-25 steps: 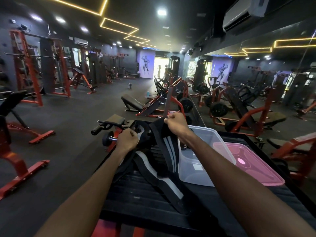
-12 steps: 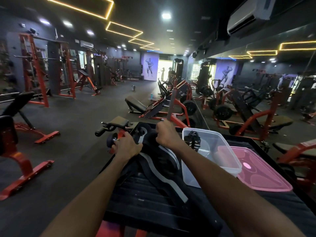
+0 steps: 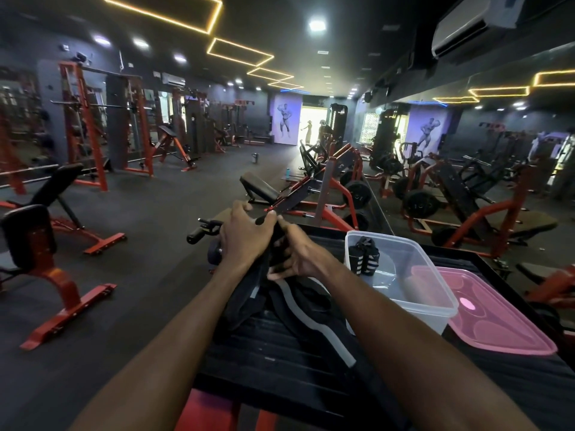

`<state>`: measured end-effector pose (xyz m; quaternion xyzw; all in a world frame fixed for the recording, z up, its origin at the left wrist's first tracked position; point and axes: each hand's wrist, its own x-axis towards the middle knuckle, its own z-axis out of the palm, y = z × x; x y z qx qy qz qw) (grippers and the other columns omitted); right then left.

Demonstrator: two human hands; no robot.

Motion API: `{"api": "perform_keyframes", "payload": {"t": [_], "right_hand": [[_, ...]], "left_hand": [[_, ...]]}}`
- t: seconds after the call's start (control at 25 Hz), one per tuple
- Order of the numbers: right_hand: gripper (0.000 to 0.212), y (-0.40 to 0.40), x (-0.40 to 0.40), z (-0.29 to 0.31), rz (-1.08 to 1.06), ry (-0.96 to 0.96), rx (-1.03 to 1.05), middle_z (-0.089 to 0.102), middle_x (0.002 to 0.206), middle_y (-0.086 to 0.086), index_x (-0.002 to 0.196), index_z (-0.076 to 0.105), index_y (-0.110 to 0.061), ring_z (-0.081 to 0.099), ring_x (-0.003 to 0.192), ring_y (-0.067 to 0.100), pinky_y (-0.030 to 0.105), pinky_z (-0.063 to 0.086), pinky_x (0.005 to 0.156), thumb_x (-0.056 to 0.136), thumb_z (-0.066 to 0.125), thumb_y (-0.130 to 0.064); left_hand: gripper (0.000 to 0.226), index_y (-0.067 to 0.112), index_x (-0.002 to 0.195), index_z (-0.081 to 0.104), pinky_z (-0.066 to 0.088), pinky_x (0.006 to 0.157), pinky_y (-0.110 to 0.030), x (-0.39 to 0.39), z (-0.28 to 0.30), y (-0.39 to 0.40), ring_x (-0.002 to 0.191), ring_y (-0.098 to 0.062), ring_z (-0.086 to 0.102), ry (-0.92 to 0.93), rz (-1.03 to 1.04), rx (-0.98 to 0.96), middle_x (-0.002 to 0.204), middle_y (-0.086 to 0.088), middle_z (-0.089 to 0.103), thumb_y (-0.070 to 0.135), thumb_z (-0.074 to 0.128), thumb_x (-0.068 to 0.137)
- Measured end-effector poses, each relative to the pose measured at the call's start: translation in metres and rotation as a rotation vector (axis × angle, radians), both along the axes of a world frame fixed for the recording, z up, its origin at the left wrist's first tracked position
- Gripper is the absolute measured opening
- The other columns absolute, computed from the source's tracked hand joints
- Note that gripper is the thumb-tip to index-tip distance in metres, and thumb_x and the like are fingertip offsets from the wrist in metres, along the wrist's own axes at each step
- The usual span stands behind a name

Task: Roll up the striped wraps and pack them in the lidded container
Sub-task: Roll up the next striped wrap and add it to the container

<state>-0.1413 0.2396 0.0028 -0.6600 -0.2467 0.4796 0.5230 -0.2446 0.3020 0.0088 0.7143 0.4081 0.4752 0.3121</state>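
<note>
Your left hand (image 3: 245, 241) is closed around the upper end of a dark wrap (image 3: 264, 275), with the thumb and fingers pinching a black tip of it at the top. Your right hand (image 3: 298, 259) sits just beside the left, touching the same wrap lower down; its fingers (image 3: 280, 276) curl in on the fabric, gripping it. The wrap hangs from both hands down onto the black ribbed bench (image 3: 280, 362), where the loose length lies in folds with a pale grey stripe (image 3: 314, 318) running along it toward you. How many separate wraps make up that pile is hard to tell, since the dark cloth blends into the dark bench. To the right of your hands stands the clear container (image 3: 413, 293), open, resting on the bench. Inside it, against the far left corner, a rolled wrap (image 3: 362, 255) with white stripes stands upright. The pink lid (image 3: 497, 315) lies flat on the bench just beside the container on its right, its near edge tucked partly under the container's rim. Beyond the bench, red and black gym machines (image 3: 336, 188) fill the floor.
</note>
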Motion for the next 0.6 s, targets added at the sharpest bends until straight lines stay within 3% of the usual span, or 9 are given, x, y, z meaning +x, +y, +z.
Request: {"api": "perform_keyframes", "payload": {"t": [0.08,0.2,0.28,0.36,0.44,0.6], "right_hand": [[0.065,-0.004,0.001,0.009,-0.024,0.130,0.083,0.069,0.082,0.016,0.093,0.065,-0.007,0.068,0.068,0.033,0.042,0.060,0.065,0.092,0.038,-0.066],[0.028,-0.011,0.007,0.017,-0.056,0.128,0.216,0.071,0.066,0.005,0.087,0.068,-0.011,0.068,0.058,0.019,0.031,0.057,0.053,0.094,0.044,-0.025],[0.021,-0.019,0.014,0.019,-0.149,0.122,0.287,0.071,0.065,0.006,0.080,0.068,-0.008,0.067,0.058,0.019,0.032,0.057,0.060,0.088,0.049,-0.007],[0.023,-0.033,0.028,0.019,-0.246,0.129,0.358,0.071,0.068,0.009,0.074,0.067,-0.006,0.066,0.061,0.022,0.035,0.053,0.071,0.085,0.049,0.001],[0.021,-0.048,0.046,0.019,-0.304,0.097,0.365,0.068,0.079,0.013,0.078,0.065,-0.006,0.064,0.068,0.027,0.039,0.052,0.075,0.083,0.049,0.005],[0.022,-0.073,0.060,0.015,-0.338,0.082,0.265,0.062,0.096,0.017,0.098,0.068,-0.007,0.059,0.072,0.025,0.040,0.050,0.079,0.085,0.052,0.000]], "left_hand": [[0.042,0.023,0.102,0.054,0.049,0.089,-0.040,0.000,0.006,-0.014,0.094,-0.025,0.062,0.001,-0.057,0.031,0.093,0.002,0.064,0.052,0.070,0.076],[0.028,0.022,0.093,0.060,0.049,0.079,-0.033,0.000,0.009,-0.026,0.083,-0.019,0.063,0.013,-0.218,0.104,0.083,0.003,0.065,0.046,0.070,0.083],[0.023,0.019,0.087,0.062,0.051,0.077,-0.036,0.001,0.014,-0.022,0.077,-0.022,0.064,-0.088,-0.245,0.016,0.082,-0.002,0.069,0.041,0.061,0.091],[0.029,0.012,0.087,0.063,0.055,0.063,-0.037,0.004,0.008,-0.003,0.062,-0.025,0.064,-0.114,-0.176,-0.146,0.082,-0.010,0.071,0.037,0.052,0.094],[0.040,0.003,0.091,0.064,0.055,0.054,-0.033,0.003,-0.008,0.012,0.059,-0.031,0.066,0.077,-0.146,-0.279,0.085,-0.018,0.072,0.038,0.046,0.089],[0.045,-0.002,0.109,0.064,0.051,0.071,-0.033,0.009,-0.049,0.009,0.092,-0.037,0.066,0.610,-0.248,-0.344,0.111,-0.022,0.068,0.035,0.051,0.089]]}}
